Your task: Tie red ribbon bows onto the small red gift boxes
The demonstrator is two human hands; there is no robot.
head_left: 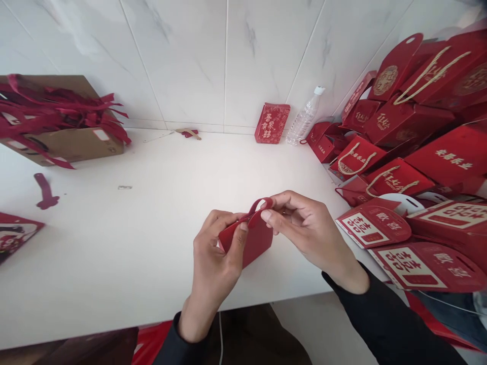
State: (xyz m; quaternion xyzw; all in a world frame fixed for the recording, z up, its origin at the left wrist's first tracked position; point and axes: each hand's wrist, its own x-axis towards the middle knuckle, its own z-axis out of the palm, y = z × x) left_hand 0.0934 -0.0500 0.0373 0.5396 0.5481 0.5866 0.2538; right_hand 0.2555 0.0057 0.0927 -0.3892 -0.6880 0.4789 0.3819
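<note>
Small box [258, 246] sits between left fingers [239, 239] and right fingers [281, 223], above near side of desk [133, 243]; strap loop [254, 220] on its top, right fingers on the loop. Straight ahead of fingers, well apart: upright packet [272, 123] at foot of wall [190, 61], bottle [304, 121] just right of it. Right of fingers: pile of boxes [414, 121], running from the wall to the near edge. Ahead-left of fingers: scraps [188, 133] by the wall. Far left: carton [83, 144], ribbons [57, 111] in it and over its rim; loose strap [45, 192] nearer, then a box corner [19, 233] at view edge.
</note>
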